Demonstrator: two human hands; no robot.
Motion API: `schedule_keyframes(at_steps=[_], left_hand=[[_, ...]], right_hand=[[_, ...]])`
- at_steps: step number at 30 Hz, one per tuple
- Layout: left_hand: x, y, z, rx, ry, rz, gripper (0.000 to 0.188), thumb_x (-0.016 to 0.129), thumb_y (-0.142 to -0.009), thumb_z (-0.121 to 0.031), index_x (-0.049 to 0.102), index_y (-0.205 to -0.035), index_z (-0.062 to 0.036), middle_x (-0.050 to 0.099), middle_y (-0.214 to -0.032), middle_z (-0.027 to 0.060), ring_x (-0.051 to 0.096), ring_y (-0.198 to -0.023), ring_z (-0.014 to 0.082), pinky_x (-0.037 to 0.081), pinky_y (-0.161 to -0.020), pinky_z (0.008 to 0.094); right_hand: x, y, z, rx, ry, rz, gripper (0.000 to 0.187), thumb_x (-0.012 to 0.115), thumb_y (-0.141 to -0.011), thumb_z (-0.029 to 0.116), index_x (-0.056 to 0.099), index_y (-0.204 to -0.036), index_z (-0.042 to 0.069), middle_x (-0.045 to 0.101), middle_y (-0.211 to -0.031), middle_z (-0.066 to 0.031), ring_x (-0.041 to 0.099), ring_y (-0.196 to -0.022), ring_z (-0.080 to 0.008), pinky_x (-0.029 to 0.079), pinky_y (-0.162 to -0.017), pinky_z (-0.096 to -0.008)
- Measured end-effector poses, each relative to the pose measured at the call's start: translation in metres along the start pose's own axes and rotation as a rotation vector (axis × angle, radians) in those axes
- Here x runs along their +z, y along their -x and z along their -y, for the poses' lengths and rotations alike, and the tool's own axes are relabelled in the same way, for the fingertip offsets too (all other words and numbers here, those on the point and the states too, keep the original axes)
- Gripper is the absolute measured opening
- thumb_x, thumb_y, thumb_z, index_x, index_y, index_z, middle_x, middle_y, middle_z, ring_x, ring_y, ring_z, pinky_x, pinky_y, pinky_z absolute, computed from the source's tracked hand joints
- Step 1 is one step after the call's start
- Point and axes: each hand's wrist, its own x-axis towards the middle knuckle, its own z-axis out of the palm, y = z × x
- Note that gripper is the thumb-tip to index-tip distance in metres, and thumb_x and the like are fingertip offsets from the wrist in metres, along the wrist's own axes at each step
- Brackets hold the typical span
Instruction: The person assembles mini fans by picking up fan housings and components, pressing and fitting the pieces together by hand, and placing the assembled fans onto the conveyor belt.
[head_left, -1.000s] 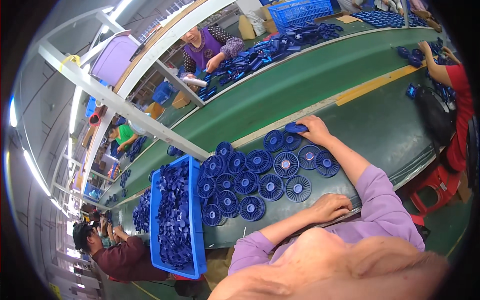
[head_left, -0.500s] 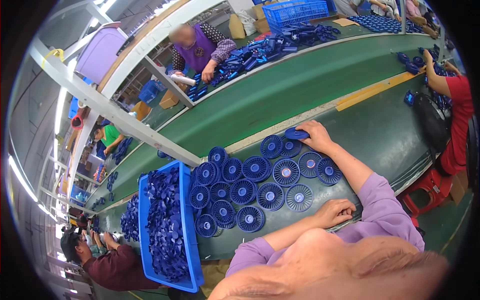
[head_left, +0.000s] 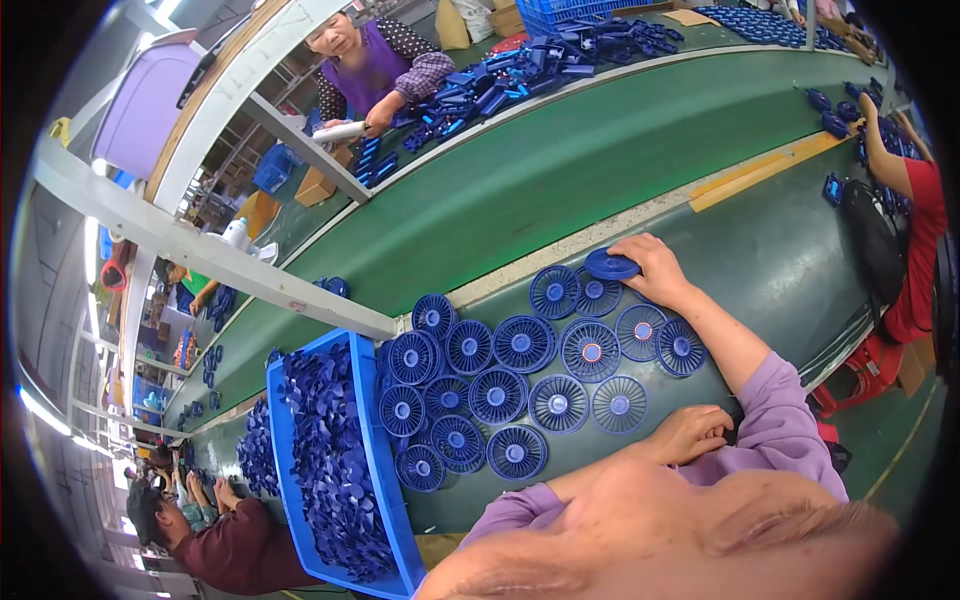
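Observation:
My right hand [head_left: 655, 268] reaches out over the green work surface and pinches the rim of a round blue fan grille [head_left: 611, 264], held tilted at the far edge of a spread of similar grilles. Below it, my left hand [head_left: 692, 434] rests near the table's near edge with its fingers curled in and nothing visible in them. Closest to that hand is a thin, pale-looking grille [head_left: 620, 405] lying flat. Several more grilles, such as one with a red-ringed hub [head_left: 591, 351], lie flat or overlap to the left.
A blue bin [head_left: 395, 500] heaped with small dark blue plastic blades [head_left: 335, 470] stands left of the grilles. A white metal post [head_left: 230, 262] slants across behind it. Beyond runs a green conveyor belt [head_left: 560, 190]. Co-workers sit opposite, at left and at right.
The whole view has shifted slightly, moving the grilles a little to the right in the picture. My right hand still grips the grille in about the same spot; my left hand stays curled.

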Motion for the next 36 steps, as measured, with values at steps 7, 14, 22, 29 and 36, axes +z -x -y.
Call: schedule_keyframes(at_steps=[7, 14, 22, 29, 36], left_hand=[[-0.002, 0.001, -0.001, -0.068, 0.098, -0.003, 0.019, 0.071, -0.078, -0.008, 0.064, -0.096, -0.005, 0.059, -0.077, 0.0054, 0.06, -0.062, 0.0166, 0.05, -0.058, 0.0305], [-0.001, 0.0, -0.002, -0.044, 0.033, -0.015, 0.02, 0.072, -0.077, -0.009, 0.064, -0.095, -0.0053, 0.06, -0.076, 0.0055, 0.06, -0.062, 0.0169, 0.05, -0.059, 0.0304], [-0.004, 0.001, -0.006, -0.11, 0.038, -0.004, 0.018, 0.072, -0.077, -0.01, 0.066, -0.093, -0.0049, 0.061, -0.076, 0.005, 0.06, -0.062, 0.016, 0.05, -0.058, 0.0301], [-0.005, -0.002, -0.01, -0.068, 0.029, 0.003, 0.015, 0.071, -0.08, -0.009, 0.065, -0.093, -0.004, 0.061, -0.076, 0.0065, 0.062, -0.064, 0.0185, 0.05, -0.059, 0.0314], [-0.006, -0.002, -0.008, -0.071, 0.013, 0.003, 0.013, 0.069, -0.082, -0.011, 0.065, -0.092, -0.0033, 0.062, -0.076, 0.0084, 0.063, -0.066, 0.0223, 0.05, -0.059, 0.0342]], right_hand=[[0.001, -0.002, 0.001, 0.036, -0.023, 0.046, 0.043, 0.075, -0.067, 0.01, 0.065, -0.109, 0.007, 0.065, -0.109, -0.0114, 0.059, -0.106, -0.0319, 0.044, -0.095, -0.0424], [0.003, -0.001, -0.002, 0.016, 0.002, 0.03, 0.039, 0.074, -0.071, 0.015, 0.065, -0.109, 0.01, 0.066, -0.107, -0.0097, 0.059, -0.103, -0.0306, 0.046, -0.091, -0.0416], [0.005, 0.0, -0.001, 0.013, -0.003, 0.015, 0.038, 0.074, -0.073, 0.016, 0.066, -0.109, 0.01, 0.066, -0.107, -0.0102, 0.059, -0.104, -0.0306, 0.046, -0.091, -0.0427], [0.001, 0.0, -0.005, 0.007, -0.011, 0.034, 0.036, 0.074, -0.073, 0.018, 0.066, -0.108, 0.01, 0.066, -0.108, -0.0102, 0.058, -0.105, -0.0306, 0.045, -0.092, -0.0427], [0.005, -0.001, -0.002, -0.03, -0.016, -0.027, 0.036, 0.075, -0.071, 0.016, 0.067, -0.105, 0.01, 0.067, -0.104, -0.0105, 0.06, -0.101, -0.0321, 0.047, -0.089, -0.0422]])
